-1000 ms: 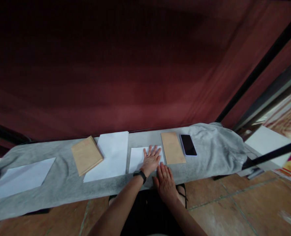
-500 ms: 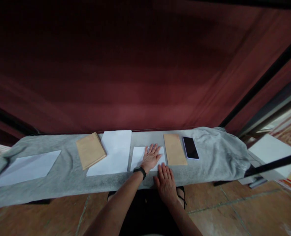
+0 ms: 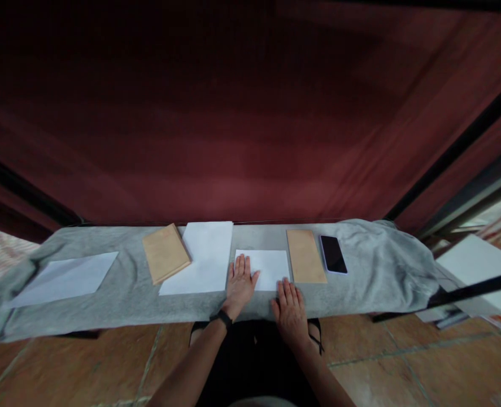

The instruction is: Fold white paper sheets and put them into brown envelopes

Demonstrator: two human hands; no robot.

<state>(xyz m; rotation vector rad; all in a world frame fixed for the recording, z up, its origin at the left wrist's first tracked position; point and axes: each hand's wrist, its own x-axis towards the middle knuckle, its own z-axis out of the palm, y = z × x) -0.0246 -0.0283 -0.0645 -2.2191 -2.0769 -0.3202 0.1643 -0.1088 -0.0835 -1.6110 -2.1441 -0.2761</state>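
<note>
My left hand (image 3: 239, 284) lies flat with fingers stretched out on the near left corner of a small folded white paper (image 3: 267, 267). My right hand (image 3: 290, 308) rests flat, fingers together and extended, at that paper's near right edge on the grey cloth (image 3: 118, 297). A black band sits on my left wrist. Neither hand holds anything.
A larger white sheet (image 3: 203, 257) and a tan envelope (image 3: 164, 252) lie left of the small paper. Another tan envelope (image 3: 305, 255) and a black phone (image 3: 333, 254) lie to its right. A white sheet (image 3: 66, 278) lies far left. Behind hangs a dark red curtain (image 3: 233, 124).
My left hand slid from the middle of the small paper back to its near left corner, uncovering the sheet. My right hand stayed nearly in place. The view shifted slightly.
</note>
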